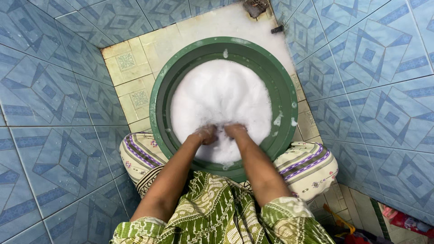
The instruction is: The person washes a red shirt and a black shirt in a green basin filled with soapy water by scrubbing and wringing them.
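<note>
A round green basin (159, 97) stands on the pale tiled floor, filled with thick white foam (221, 95). Both my hands are plunged into the foam near the basin's front side. My left hand (205, 134) and my right hand (235, 131) sit close together, almost touching, with fingers buried in suds. What the fingers hold under the foam is hidden. My forearms reach down from green patterned sleeves.
Blue patterned wall tiles (58, 104) close in on left and right. A floor drain (255, 7) lies at the top behind the basin. My knees in striped cream cloth (307, 165) flank the basin. Coloured items (402, 221) lie at the bottom right.
</note>
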